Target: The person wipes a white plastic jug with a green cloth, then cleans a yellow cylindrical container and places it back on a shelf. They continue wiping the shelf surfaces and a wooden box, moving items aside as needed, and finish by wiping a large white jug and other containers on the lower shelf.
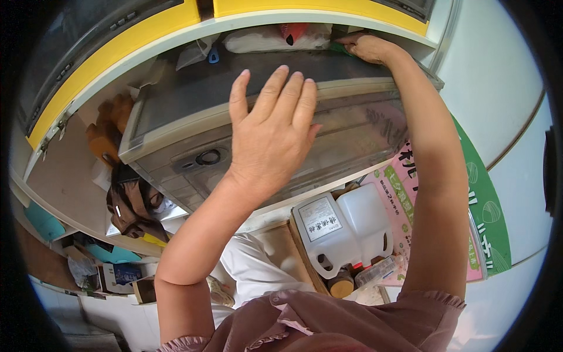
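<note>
My left hand (pixel 272 132) is spread with its back to me, over the front top edge of a plastic drawer unit (pixel 176 119) with a dark top. It holds nothing; whether the palm presses on the unit cannot be made out. Deep at the back right, my right hand (pixel 369 47) reaches in under the yellow-edged shelf and touches a green item (pixel 341 47). Its fingertips are partly hidden, so a grip cannot be confirmed. Beside it on the unit's top lie a clear plastic bag of white things (pixel 259 42), a red packet (pixel 294 31) and a small blue tag-like piece (pixel 213 55).
Below the unit, white plastic jugs (pixel 365 215) stand in a box with a brown-lidded jar (pixel 341 286). Pink and green printed boards (pixel 488 211) lean at the right. A brown bag (pixel 132 198) hangs at the left. The yellow-edged shelf (pixel 316 5) overhangs the unit.
</note>
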Tool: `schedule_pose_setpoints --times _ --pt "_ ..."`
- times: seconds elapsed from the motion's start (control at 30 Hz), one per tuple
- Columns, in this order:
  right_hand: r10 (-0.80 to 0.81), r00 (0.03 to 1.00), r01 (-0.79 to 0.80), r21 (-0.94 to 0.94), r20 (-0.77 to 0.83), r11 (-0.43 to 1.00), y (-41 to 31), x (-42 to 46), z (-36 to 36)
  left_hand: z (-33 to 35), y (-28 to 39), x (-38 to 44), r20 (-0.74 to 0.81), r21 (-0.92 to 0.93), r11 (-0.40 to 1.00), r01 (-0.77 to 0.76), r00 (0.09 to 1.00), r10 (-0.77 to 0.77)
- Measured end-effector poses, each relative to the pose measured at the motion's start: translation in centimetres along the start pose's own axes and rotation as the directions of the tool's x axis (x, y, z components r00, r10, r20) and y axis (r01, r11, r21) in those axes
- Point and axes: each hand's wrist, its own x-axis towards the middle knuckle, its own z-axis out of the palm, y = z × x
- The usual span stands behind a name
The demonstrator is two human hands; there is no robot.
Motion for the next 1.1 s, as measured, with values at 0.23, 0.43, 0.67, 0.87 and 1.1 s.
schedule_pose_setpoints --times 0.23,0.43,0.67,0.87,1.1 --pt "0.093 0.996 -0.093 -0.082 -0.013 0.992 4.3 -0.3 0.8 1.6 0.3 0.2 -0.044 0.038 0.999 -0.007 0.999 0.009" --pt "0.271 0.961 -0.262 -0.128 0.052 0.956 11.4 -0.9 2.0 2.4 0.1 0.0 -0.106 0.073 0.997 -0.015 0.994 0.022" --pt "0.342 0.938 -0.347 -0.148 -0.056 0.926 12.8 -2.7 1.9 2.9 0.1 0.0 -0.156 0.088 0.996 -0.017 0.987 0.031" --pt "0.473 0.875 -0.483 -0.119 -0.104 0.868 10.5 -4.1 1.3 3.2 -0.2 -0.2 -0.199 0.094 0.995 -0.02 0.979 0.039" --pt "0.53 0.844 -0.535 -0.174 -0.079 0.827 10.9 -5.8 0.4 3.3 -0.2 -0.1 -0.222 0.054 0.998 -0.03 0.974 0.042"
